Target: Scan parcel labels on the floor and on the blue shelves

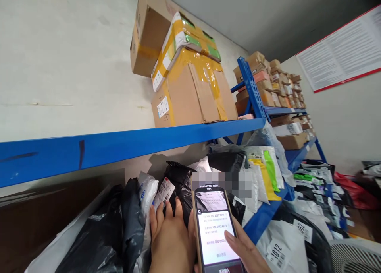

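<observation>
- Smartphone [216, 229] stood upright at the bottom of the view, in front of the lower shelf, its lit screen showing lines of text.
- Right hand [245, 251] supported the phone from its right side, thumb laid on the screen; the grip behind the case could not be told.
- Left hand [169, 239] lay just left of the phone, fingers spread flat on a black mailer bag [178, 181] bearing a white label [163, 192].
- Black and white parcel bags crowded that lower shelf.
- Blue shelf beam [133, 144] above carried a taped cardboard box [193, 94], with more cartons stacked on it.
</observation>
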Available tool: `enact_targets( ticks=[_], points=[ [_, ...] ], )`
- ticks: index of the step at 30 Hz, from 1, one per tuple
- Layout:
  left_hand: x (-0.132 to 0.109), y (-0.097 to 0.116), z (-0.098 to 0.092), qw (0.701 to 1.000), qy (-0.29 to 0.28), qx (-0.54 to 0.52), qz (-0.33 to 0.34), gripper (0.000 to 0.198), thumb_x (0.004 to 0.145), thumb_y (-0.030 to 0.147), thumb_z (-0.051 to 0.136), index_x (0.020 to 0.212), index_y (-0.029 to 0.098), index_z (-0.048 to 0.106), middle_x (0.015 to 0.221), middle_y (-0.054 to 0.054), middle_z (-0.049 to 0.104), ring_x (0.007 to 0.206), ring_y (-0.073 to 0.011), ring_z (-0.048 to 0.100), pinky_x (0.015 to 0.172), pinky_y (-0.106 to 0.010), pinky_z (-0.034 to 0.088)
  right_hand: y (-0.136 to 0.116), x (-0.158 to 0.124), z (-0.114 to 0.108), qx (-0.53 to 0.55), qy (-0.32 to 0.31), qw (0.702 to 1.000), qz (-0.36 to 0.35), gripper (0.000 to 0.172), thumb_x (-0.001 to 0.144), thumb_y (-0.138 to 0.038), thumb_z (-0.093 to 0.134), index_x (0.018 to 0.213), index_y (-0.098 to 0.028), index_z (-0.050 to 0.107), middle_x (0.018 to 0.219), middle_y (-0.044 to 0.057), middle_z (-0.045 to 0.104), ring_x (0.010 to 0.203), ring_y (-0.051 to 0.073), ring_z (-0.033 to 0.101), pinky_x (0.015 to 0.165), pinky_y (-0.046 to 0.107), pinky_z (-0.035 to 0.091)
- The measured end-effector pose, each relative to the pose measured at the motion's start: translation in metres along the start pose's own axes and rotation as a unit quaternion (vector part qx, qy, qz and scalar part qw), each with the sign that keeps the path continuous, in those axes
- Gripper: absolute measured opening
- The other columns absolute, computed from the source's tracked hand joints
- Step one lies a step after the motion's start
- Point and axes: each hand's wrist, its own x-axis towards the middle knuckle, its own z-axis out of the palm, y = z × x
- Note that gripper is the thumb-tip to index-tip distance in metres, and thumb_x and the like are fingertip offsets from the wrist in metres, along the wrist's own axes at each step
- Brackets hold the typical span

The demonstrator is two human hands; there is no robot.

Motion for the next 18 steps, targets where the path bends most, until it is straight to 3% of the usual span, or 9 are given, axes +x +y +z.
enact_targets(
  ticks=[3,6,9,13,18],
  points=[
    [-0.001,0.004,-0.012,0.996,-0.049,0.075,-0.002,0.058,0.091,0.041,0.023,0.141,0.013,0.035,0.145,-0.017,0.038,0.138,-0.0325,0.025,0.115,-0.052,-0.001,-0.002,-0.005,-0.003,0.006,-0.035,0.999,0.009,0.092,0.055,-0.035,0.084,0.134,-0.022,0.039,0.095,0.009,0.078,0.091,0.034,0.072,0.081,0.049,0.056],
    [-0.001,0.006,-0.017,0.990,-0.080,0.114,-0.009,0.057,0.092,0.040,0.022,0.144,0.016,0.030,0.146,-0.014,0.037,0.140,-0.0319,0.022,0.115,-0.052,0.001,-0.005,-0.012,-0.005,-0.023,-0.032,0.998,0.052,0.090,0.055,-0.029,0.082,0.134,-0.024,0.038,0.098,0.007,0.077,0.085,0.032,0.073,0.076,0.044,0.057],
    [-0.001,0.007,-0.018,0.989,-0.083,0.126,-0.002,0.058,0.092,0.040,0.022,0.144,0.015,0.029,0.146,-0.015,0.038,0.139,-0.0330,0.023,0.114,-0.054,0.001,-0.008,-0.016,-0.006,-0.033,-0.044,0.997,0.051,0.092,0.054,-0.026,0.077,0.135,-0.023,0.035,0.098,0.006,0.077,0.081,0.032,0.074,0.074,0.042,0.056],
    [-0.003,0.007,-0.019,0.989,-0.068,0.132,0.017,0.059,0.092,0.040,0.020,0.144,0.012,0.027,0.145,-0.017,0.038,0.138,-0.0335,0.025,0.114,-0.055,0.005,-0.012,-0.017,-0.010,-0.010,-0.066,0.995,0.074,0.096,0.046,-0.015,0.068,0.135,-0.027,0.033,0.105,0.002,0.076,0.091,0.032,0.072,0.075,0.037,0.055],
    [-0.005,0.010,-0.021,0.988,-0.067,0.141,0.011,0.061,0.094,0.045,0.011,0.144,0.015,0.028,0.145,-0.015,0.039,0.139,-0.0321,0.023,0.115,-0.052,0.002,-0.009,-0.021,-0.014,-0.023,-0.103,0.992,0.066,0.100,0.053,-0.022,0.076,0.139,-0.027,0.025,0.102,0.003,0.076,0.092,0.027,0.072,0.075,0.033,0.054]
  ],
)
